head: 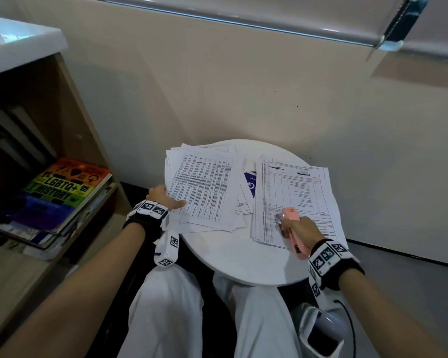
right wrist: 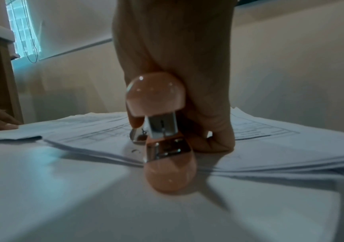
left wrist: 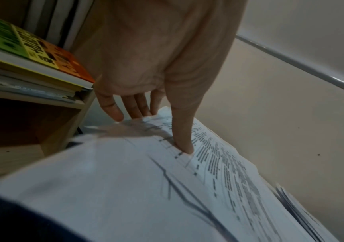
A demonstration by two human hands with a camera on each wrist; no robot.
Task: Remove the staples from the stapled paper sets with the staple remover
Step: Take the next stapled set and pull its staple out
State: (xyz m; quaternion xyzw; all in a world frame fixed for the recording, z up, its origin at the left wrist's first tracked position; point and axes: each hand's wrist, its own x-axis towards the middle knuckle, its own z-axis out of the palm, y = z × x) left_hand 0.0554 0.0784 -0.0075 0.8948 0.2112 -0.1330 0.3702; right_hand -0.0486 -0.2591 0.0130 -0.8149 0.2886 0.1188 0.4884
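Note:
Two piles of printed paper lie on a small round white table (head: 217,254). My left hand (head: 163,197) rests on the left pile (head: 204,187), its thumb (left wrist: 184,140) pressing the top sheet while the other fingers (left wrist: 113,108) curl over the pile's edge. My right hand (head: 299,227) grips a pink staple remover (head: 291,215) over the near left corner of the right pile (head: 295,192). In the right wrist view the pink tool (right wrist: 162,124) stands with its metal tip down on the paper (right wrist: 270,147).
A blue-printed sheet (head: 250,182) lies between the piles. A wooden shelf (head: 70,120) with a rainbow-covered book (head: 65,192) stands to the left. A beige wall (head: 269,99) runs behind the table. My knees in white trousers (head: 171,306) sit under the table's near edge.

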